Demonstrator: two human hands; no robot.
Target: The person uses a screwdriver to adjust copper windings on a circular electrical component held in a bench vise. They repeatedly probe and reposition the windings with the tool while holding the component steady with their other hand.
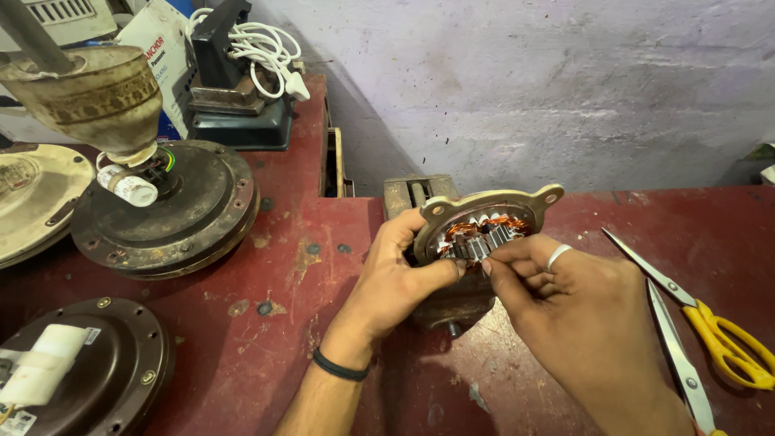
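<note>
Both hands' fingers [452, 270] pinching motor stator [482, 234], held between them

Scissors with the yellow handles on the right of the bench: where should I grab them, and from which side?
Probably by the yellow handles, coming from the right. The scissors lie flat and open on the red bench, blades pointing up-left toward the right hand, so the loops are the blunt, free end.

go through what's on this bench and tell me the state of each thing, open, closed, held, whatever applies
Motor housing: open, copper windings exposed, tilted up.
Left hand: gripping the housing rim.
Right hand: fingertips pinching at the windings.
Scissors: open, lying flat.
White cable: coiled, unplugged.
</note>
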